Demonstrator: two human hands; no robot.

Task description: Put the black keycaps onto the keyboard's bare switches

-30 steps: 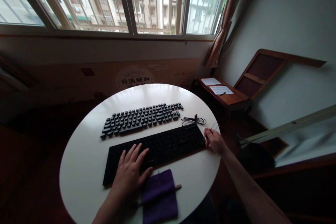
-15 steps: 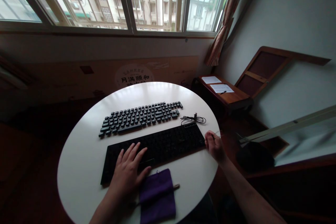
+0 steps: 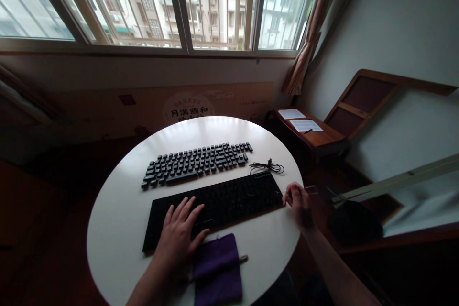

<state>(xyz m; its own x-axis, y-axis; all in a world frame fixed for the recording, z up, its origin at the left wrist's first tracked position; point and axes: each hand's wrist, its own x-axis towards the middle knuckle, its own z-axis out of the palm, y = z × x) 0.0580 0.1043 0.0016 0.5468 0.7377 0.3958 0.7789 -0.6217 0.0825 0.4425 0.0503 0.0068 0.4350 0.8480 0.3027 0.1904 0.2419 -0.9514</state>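
A black keyboard base (image 3: pixel 233 201) lies slantwise on the round white table (image 3: pixel 118 229), its keycaps off. My left hand (image 3: pixel 181 229) rests flat on its left part, fingers spread. At the base's right end, my right hand (image 3: pixel 297 201) is closed around a thin wire keycap puller (image 3: pixel 311 190), whose wire sticks out on both sides of the fist. Behind the base, the loose dark keycaps (image 3: pixel 197 162) stand in rows in keyboard order. A purple cloth (image 3: pixel 218 267) lies in front of the base, beside my left hand, with a brush-like stick across it.
A coiled black cable (image 3: pixel 267 167) lies behind the base's right end. Papers (image 3: pixel 306 125) and a pen are on a wooden side table (image 3: pixel 322 137) at the right. A barred window and a curtain (image 3: pixel 303 62) are beyond.
My right hand has turned and shifted slightly at the base's right edge, still closed on the puller. My left hand stays on the base. The whole view has shifted a little.
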